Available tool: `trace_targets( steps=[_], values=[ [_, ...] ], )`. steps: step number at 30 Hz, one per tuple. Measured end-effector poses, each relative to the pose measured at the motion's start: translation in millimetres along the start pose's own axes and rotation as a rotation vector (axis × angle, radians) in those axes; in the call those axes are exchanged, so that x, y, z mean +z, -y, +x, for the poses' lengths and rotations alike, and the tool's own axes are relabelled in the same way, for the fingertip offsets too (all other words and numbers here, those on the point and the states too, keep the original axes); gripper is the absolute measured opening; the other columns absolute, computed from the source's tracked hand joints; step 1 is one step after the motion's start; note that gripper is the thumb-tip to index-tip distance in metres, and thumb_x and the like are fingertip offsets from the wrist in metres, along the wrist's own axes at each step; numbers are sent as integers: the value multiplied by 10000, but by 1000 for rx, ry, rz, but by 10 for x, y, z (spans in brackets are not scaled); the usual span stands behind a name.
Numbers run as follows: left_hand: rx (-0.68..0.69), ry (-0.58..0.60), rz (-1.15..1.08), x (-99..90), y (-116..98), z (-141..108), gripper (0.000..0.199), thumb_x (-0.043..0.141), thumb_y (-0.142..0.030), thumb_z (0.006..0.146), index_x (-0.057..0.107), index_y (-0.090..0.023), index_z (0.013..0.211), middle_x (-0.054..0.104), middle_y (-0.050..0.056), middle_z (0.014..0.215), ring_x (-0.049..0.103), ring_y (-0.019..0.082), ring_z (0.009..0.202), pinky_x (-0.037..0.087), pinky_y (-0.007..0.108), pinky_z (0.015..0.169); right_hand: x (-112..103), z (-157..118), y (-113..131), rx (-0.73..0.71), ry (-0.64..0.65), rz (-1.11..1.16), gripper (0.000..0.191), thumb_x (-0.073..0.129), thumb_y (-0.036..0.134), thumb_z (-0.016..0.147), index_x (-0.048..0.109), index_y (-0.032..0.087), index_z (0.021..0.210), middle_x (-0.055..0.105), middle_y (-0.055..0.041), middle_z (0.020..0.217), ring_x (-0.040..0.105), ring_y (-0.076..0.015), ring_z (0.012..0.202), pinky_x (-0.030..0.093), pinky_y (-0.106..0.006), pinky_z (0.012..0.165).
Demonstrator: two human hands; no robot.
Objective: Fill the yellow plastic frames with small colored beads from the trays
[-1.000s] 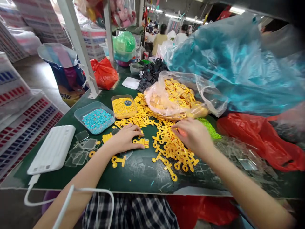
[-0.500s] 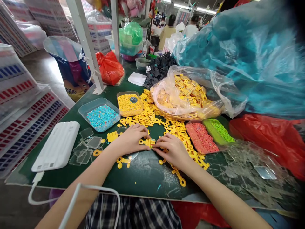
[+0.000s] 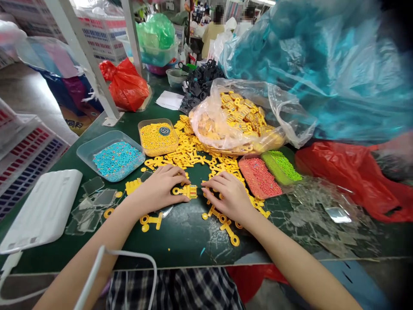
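Between the thumb and fingers of my left hand (image 3: 164, 187) is a yellow plastic key-shaped piece (image 3: 192, 192). Its ring end points left, and small coloured beads sit in rows at its right end. My right hand (image 3: 227, 193) hovers just right of it, apart from the piece, with thumb and index fingertips slightly separated and nothing visible between them. Loose yellow key-shaped pieces (image 3: 230, 232) lie under and around the right hand. More yellow parts (image 3: 151, 220) rest below my left wrist.
Trays of blue beads (image 3: 118, 157), yellow beads (image 3: 153, 137), red beads (image 3: 261, 176) and green beads (image 3: 285, 165) flank the heap. Behind is a clear bag of yellow pieces (image 3: 245, 120). Clear plastic plates (image 3: 97, 206) and a white power bank (image 3: 40, 211) lie left.
My right hand has drawn away from the key-shaped piece, leaving a gap. My left hand still holds it. The whole view has shifted, so the table sits further left.
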State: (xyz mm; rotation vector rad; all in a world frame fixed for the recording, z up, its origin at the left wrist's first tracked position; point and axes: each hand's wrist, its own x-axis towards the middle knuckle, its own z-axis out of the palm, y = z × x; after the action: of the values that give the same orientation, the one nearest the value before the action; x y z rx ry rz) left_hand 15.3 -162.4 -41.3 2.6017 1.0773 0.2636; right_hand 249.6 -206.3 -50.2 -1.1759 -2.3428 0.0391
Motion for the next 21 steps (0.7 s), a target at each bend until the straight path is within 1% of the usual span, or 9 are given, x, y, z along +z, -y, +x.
trace_targets(
  steps=[7, 9, 11, 13, 16, 19, 21],
  values=[
    [35, -34, -23, 94, 86, 23, 437, 622, -598, 844, 716, -267, 1113, 668, 66, 1100, 575, 283, 1078, 429, 448, 1003, 37, -3, 27, -42, 15, -55, 267, 483, 313, 993, 715, 187, 951, 715, -37, 842, 535, -196, 824, 385, -332, 732],
    [55, -40, -24, 131, 123, 37, 487, 580, -654, 843, 715, -276, 1119, 669, 69, 1093, 581, 289, 1066, 431, 449, 999, 38, 15, 25, -42, 12, -79, 258, 490, 316, 991, 713, 189, 966, 714, -35, 841, 533, -196, 831, 370, -334, 727],
    [72, -74, -12, 155, 153, 48, 564, 517, -720, 841, 707, -276, 1132, 662, 77, 1119, 578, 297, 1072, 431, 450, 999, 13, 43, 39, -24, 26, -116, 253, 490, 322, 992, 709, 196, 983, 714, -37, 853, 534, -198, 848, 358, -336, 730],
    [84, -141, 14, 162, 175, 51, 638, 442, -771, 846, 691, -270, 1152, 638, 86, 1184, 558, 304, 1105, 422, 459, 1013, -38, 71, 79, -7, 60, -156, 256, 483, 327, 995, 703, 199, 964, 710, -40, 866, 534, -198, 861, 353, -338, 739],
    [100, -237, 63, 148, 206, 48, 675, 351, -771, 883, 662, -248, 1174, 590, 105, 1269, 521, 308, 1168, 379, 480, 1060, -147, 61, 163, -27, 109, -197, 267, 483, 346, 995, 689, 195, 917, 698, -48, 900, 537, -199, 879, 354, -339, 742],
    [105, -242, 93, 122, 255, 50, 651, 322, -743, 903, 650, -250, 1174, 584, 113, 1267, 518, 320, 1180, 359, 509, 1076, -300, -82, 207, -35, 97, -186, 267, 478, 357, 999, 686, 194, 964, 697, -51, 923, 552, -195, 894, 368, -332, 745],
    [116, -207, 86, 103, 286, 60, 599, 348, -725, 896, 654, -286, 1165, 596, 95, 1251, 514, 334, 1189, 361, 533, 1073, -442, -273, 188, 11, 52, -171, 261, 472, 347, 1000, 683, 193, 1005, 703, -54, 929, 569, -191, 891, 384, -330, 752]
  ],
)
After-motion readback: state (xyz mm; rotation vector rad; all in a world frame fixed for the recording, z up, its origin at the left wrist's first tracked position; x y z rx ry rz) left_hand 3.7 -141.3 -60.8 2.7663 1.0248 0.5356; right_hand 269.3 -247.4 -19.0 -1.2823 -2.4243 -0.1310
